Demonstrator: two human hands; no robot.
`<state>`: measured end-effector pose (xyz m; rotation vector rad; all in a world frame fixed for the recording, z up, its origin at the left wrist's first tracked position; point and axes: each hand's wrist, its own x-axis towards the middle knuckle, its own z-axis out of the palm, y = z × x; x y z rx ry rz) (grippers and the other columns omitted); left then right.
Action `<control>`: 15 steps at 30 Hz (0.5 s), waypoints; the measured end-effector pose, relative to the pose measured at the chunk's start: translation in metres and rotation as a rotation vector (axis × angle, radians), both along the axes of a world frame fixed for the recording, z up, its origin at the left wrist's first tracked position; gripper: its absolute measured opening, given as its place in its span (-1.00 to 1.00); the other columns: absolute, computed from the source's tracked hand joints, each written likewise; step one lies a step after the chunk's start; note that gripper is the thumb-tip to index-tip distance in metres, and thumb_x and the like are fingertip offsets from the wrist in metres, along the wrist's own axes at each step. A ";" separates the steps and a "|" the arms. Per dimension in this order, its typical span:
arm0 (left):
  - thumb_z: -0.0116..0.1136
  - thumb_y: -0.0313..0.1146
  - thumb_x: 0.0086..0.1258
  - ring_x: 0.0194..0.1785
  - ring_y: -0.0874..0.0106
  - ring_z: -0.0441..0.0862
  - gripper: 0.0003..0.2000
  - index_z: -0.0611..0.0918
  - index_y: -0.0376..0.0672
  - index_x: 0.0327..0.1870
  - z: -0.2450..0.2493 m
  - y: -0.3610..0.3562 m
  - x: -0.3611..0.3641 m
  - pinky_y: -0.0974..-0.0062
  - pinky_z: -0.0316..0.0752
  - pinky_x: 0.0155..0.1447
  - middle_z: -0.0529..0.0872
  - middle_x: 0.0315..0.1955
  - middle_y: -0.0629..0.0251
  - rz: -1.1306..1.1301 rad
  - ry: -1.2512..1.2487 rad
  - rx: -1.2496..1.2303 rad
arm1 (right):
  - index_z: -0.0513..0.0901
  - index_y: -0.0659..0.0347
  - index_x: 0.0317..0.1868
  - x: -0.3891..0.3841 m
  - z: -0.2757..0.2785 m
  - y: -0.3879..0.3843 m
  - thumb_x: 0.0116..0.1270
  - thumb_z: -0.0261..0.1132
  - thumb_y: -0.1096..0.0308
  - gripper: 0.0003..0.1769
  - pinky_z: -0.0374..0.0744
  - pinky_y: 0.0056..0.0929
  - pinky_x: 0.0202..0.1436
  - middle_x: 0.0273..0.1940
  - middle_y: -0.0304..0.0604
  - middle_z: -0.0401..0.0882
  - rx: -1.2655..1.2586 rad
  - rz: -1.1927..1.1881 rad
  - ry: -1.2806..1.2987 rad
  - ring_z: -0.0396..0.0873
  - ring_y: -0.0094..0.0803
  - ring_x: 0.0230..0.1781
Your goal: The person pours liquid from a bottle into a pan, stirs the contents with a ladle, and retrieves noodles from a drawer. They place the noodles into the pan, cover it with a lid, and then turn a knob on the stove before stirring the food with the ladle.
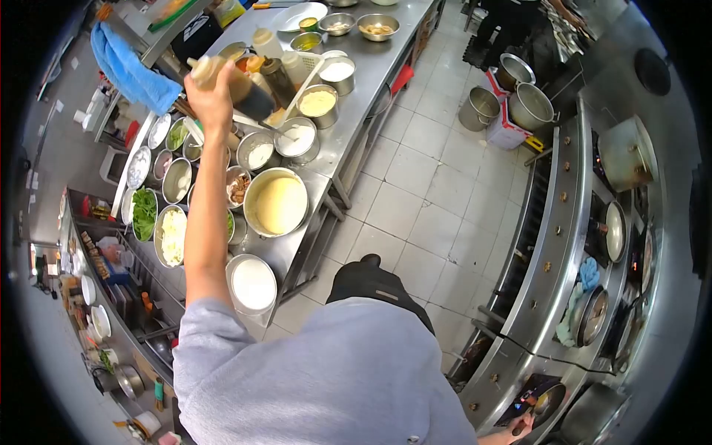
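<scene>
My left hand [211, 100] is stretched out over the counter, its fingers wrapped around a squeeze bottle [251, 95] of dark sauce. The bottle is tilted, with its pale tip to the left. Several other squeeze bottles [278, 78] stand just beyond it. At the lower right, my right hand [521, 428] is closed on the handle of a small frying pan [549, 402] on the stove. A flame or glow shows near the pan's rim. What lies inside the pan is too small to make out.
Metal pots of pale yellow liquid [277, 202] and white liquid [254, 284] line the counter edge, beside bowls of green leaves [144, 213] and chopped pale food [173, 236]. Large pots [531, 106] stand beyond the tiled aisle [415, 200]. Another person [508, 22] is at the far end.
</scene>
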<state>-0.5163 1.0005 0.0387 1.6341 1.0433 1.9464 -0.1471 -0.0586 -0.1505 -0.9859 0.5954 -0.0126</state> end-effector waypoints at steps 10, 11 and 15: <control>0.52 0.01 -0.05 -0.02 0.09 0.70 -0.32 0.58 -0.29 0.03 -0.101 0.101 -0.010 0.26 0.55 0.08 0.73 -0.08 -0.03 0.160 0.797 -0.416 | 0.41 0.29 -0.25 -0.013 0.007 0.007 0.56 0.02 0.34 -0.79 0.24 -0.65 -0.56 -0.56 -0.38 0.13 -0.097 0.038 0.010 0.16 -0.62 -0.61; 0.51 0.04 -0.07 -0.01 0.07 0.69 -0.29 0.58 -0.29 0.04 -0.108 0.106 -0.013 0.25 0.55 0.09 0.72 -0.07 -0.04 0.137 0.939 -0.503 | 0.41 0.29 -0.24 -0.014 0.011 0.003 0.56 0.02 0.34 -0.79 0.23 -0.65 -0.56 -0.56 -0.38 0.13 -0.098 0.051 -0.001 0.16 -0.61 -0.61; 0.47 0.17 -0.10 -0.09 0.08 0.69 -0.23 0.61 -0.36 0.00 -0.124 0.137 -0.012 0.22 0.54 0.05 0.74 -0.22 -0.06 0.095 1.009 -0.332 | 0.32 0.15 -0.40 0.000 0.022 -0.023 0.55 0.02 0.34 -0.73 0.19 -0.63 -0.59 -0.59 -0.40 0.11 -0.157 0.053 -0.057 0.14 -0.61 -0.63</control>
